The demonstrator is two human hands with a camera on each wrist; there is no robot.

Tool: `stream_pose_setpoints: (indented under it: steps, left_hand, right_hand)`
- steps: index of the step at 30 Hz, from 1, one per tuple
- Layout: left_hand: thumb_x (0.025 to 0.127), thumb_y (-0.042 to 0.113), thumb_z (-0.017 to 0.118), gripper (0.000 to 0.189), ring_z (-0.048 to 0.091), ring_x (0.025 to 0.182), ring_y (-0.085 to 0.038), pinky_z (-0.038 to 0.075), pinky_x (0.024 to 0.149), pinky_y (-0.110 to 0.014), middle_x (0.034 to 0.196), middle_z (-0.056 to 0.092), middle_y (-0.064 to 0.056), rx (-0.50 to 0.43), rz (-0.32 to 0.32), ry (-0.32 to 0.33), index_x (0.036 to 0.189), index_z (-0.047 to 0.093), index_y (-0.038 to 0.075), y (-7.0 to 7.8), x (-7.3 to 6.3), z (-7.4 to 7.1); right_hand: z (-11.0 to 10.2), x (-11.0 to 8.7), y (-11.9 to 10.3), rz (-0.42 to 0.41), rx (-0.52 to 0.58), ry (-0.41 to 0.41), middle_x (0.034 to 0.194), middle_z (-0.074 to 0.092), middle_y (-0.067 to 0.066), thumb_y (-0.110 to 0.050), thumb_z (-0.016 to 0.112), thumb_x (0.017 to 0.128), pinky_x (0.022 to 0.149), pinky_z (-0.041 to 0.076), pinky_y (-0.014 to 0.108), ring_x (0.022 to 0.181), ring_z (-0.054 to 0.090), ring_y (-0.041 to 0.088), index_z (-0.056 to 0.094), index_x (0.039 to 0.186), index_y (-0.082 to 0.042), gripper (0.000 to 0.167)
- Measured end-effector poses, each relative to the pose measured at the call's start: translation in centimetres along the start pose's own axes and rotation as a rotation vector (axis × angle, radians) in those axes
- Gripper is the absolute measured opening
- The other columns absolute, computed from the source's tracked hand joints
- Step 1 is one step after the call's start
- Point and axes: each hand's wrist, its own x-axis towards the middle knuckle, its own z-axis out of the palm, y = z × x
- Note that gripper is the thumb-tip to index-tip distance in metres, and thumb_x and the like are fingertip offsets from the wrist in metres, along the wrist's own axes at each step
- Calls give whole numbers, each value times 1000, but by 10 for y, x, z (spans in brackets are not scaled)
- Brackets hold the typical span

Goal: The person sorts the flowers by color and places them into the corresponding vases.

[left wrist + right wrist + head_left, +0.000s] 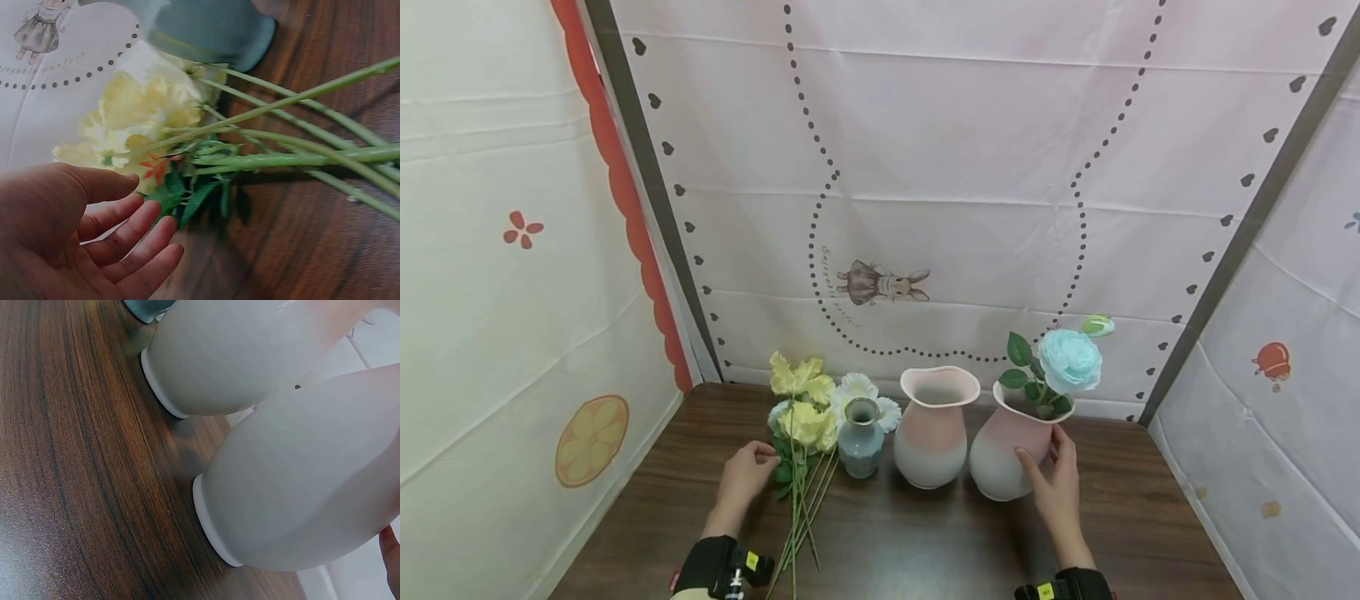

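Several yellow and white flowers (803, 406) lie on the brown table (910, 542), long green stems (801, 517) pointing toward me. My left hand (748, 473) sits just left of their leaves, fingers relaxed and apart, gripping nothing; the left wrist view shows the left hand (119, 237) close to the leaves (194, 194) under the blooms (144, 119). My right hand (1051, 479) rests with thumb and straight fingers against the right pink vase (1003, 454), which holds a pale blue rose (1070, 359). In the right wrist view that vase (306, 481) fills the frame, with a fingertip (391, 559) at the lower right.
A second, empty pink vase (931, 427) (231, 356) stands just left of the one with the rose. A small blue vase (860, 439) (206, 28) stands beside the flower heads. Printed cloth walls (925, 208) enclose the table at the back and both sides.
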Motion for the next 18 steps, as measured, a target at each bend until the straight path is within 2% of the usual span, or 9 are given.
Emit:
stream_pose_setpoints:
  steps: [6, 12, 18]
  left_hand:
    - [98, 16, 58, 27, 65, 97, -37, 55, 77, -47, 111, 68, -23, -9, -16, -34, 118, 62, -2, -7, -7, 10]
    - [95, 16, 62, 28, 66, 96, -38, 55, 76, -47, 106, 70, -22, -16, -20, -30, 115, 63, -4, -11, -12, 19]
    - [93, 19, 67, 28, 66, 86, -32, 54, 72, -45, 98, 71, -18, -3, -38, -39, 109, 63, -3, -12, -17, 27]
  right_hand:
    - [-1, -1, -1, 15, -5, -3, 151, 37, 23, -24, 69, 95, 117, 30, 62, 142, 36, 40, 27, 152, -3, 74]
    - [-1, 0, -2, 24, -5, -12, 151, 35, 23, -25, 69, 95, 117, 29, 62, 143, 35, 41, 26, 153, -3, 75]
    - [-1, 0, -1, 16, -3, -9, 151, 36, 23, -23, 69, 95, 117, 30, 62, 143, 36, 41, 27, 152, -3, 74]
